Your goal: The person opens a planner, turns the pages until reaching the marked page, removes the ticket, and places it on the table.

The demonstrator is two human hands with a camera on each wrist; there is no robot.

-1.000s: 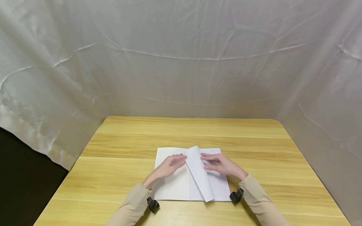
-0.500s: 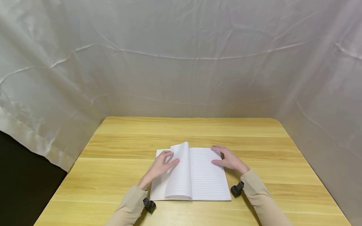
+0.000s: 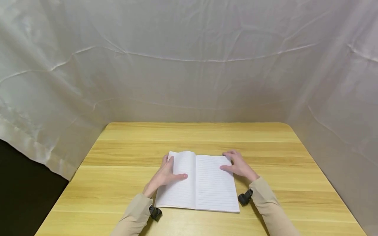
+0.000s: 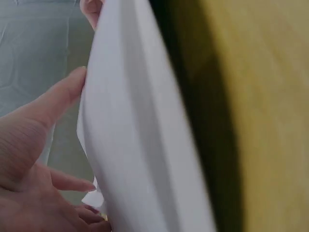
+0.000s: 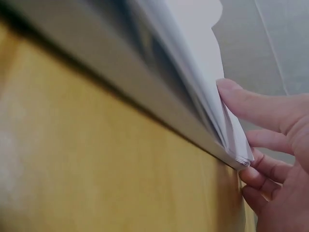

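The open notebook (image 3: 217, 186) lies on the table (image 3: 265, 137), well in from its far edge, with the hands apart: the left hand (image 3: 162, 175) spread along the left page (image 3: 177, 195), the right hand (image 3: 240, 165) pinching the upper right corner. Lifting the left hand could let that bowed page spring up; uneven pressure could crease it.

Soft, even light overhead, faint sheen on the fabric (image 3: 189, 82), wrist views dimmer, nearby notebook (image 4: 130, 121) blurred
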